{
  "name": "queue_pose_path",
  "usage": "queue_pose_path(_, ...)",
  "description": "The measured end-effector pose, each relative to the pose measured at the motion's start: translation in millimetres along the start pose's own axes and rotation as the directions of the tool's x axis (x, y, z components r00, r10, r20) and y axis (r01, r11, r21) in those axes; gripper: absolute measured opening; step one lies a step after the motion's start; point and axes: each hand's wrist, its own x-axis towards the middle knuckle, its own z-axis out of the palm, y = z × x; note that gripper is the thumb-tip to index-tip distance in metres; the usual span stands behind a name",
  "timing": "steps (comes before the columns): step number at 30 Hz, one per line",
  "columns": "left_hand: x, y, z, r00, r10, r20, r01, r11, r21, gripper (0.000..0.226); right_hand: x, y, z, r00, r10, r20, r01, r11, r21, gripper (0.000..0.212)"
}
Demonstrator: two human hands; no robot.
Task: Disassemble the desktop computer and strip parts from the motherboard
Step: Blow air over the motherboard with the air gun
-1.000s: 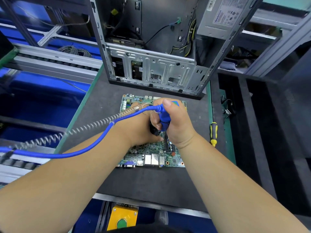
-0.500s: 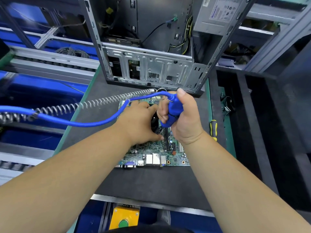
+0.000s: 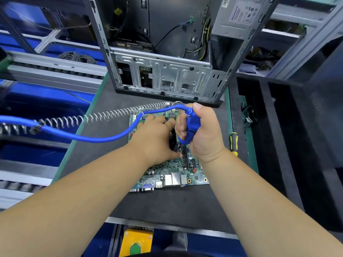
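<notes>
My right hand (image 3: 204, 134) clenches the blue driver (image 3: 191, 127) upright over the motherboard (image 3: 172, 173); my left hand (image 3: 156, 140) grasps a black part (image 3: 173, 141) on it

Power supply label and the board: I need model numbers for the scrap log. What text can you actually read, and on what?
None reads clearly.
Power supply label: print and blue logo, blurred.
Barcode sticker beside it: unreadable.
Motherboard: markings too small.
Computer case: no readable text.
</notes>
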Motion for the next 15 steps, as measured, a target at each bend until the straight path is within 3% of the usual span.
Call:
queue_pose_path(5,-2,-7,0,0.999,0.036,-0.010,-0.036,0.997,-0.067,0.080,-4,-3,0,0.999,-0.005,-0.044,0.006,1.000,0.026,0.050)
queue_pose_path(11,-4,-19,9,0.993,0.072,-0.092,-0.086,0.982,-0.166,0.071,-9,-5,4,1.000,-0.024,0.005,0.024,0.999,0.028,0.050)
queue_pose_path(15,-7,-24,16,0.987,0.066,-0.146,-0.096,0.972,-0.214,0.078,-9,-12,3,0.997,-0.078,0.012,0.076,0.987,0.139,0.049)
